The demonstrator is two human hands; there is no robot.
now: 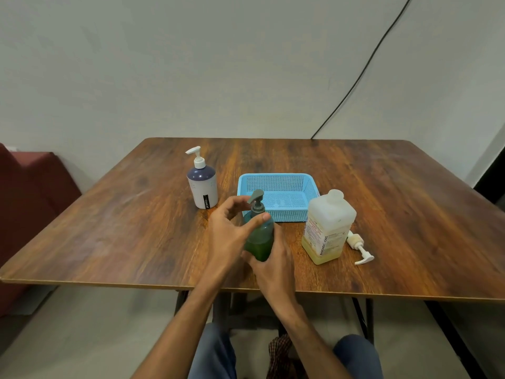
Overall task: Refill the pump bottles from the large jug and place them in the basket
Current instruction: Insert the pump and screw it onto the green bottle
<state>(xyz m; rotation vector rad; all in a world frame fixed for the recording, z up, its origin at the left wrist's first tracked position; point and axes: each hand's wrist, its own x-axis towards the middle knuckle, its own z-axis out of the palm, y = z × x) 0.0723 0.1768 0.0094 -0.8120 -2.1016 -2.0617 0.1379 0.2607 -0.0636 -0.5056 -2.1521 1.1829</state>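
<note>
From the head view, the green pump bottle [259, 237] stands upright near the front middle of the wooden table [109, 214], just in front of the near left corner of the blue basket [274, 177]. Dark green liquid shows through its lower half. The right hand [273, 265] grasps the bottle low on its body, fingers wrapped round it from behind and below, so that the base is hidden and it cannot be told whether the bottle rests on the table or is lifted slightly off it. The left hand [228, 232] comes in from the left at the top of the bottle, its thumb laid across the shoulder just under the grey pump head [256, 198] and its fingers curled round the far side of the neck, clasping it. To the left of the basket, a little farther back, a white and purple pump bottle [202, 187] stands upright with its white pump fitted. To the right of the basket's near corner the large jug [328, 228] stands upright, translucent, with a shallow layer of yellowish liquid at the bottom and a printed label on its side. A loose white pump [360, 248] lies flat on the table just beside the jug's right side. A black cable [369, 64] runs down the wall to the table's far edge.
</note>
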